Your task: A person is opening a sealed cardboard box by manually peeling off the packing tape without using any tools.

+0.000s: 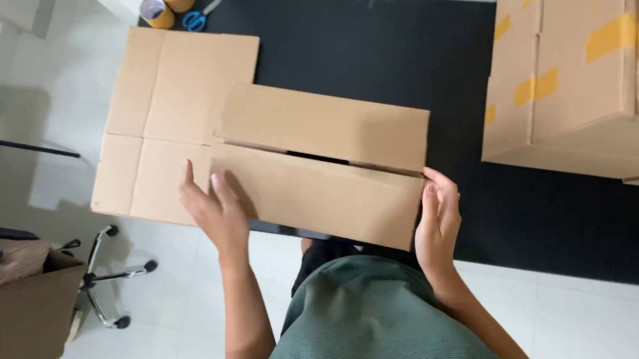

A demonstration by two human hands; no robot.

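Closest to me, my left hand [215, 207] lies flat on the near flap of the cardboard box [319, 165], fingers stretched out and pressed on the board rather than closed round anything. My right hand [438, 220] cups the box's right corner, thumb on the near face and fingers wrapped over the edge, a loose hold on the cardboard. The box sits in front of my waist, half over the white floor and half over the black mat [400, 44], with its two long flaps folded in and a dark slit open between them; the side flaps at left lie spread out flat. I judge the risk to be that the flaps spring back up if my left palm lifts, or that the box skews because only one corner is held. Beyond it, the tape rolls [166, 5] and blue scissors [200, 18] lie well apart at the mat's far edge, awkward to reach with both hands busy. Taped boxes [583, 71] stand to the right.
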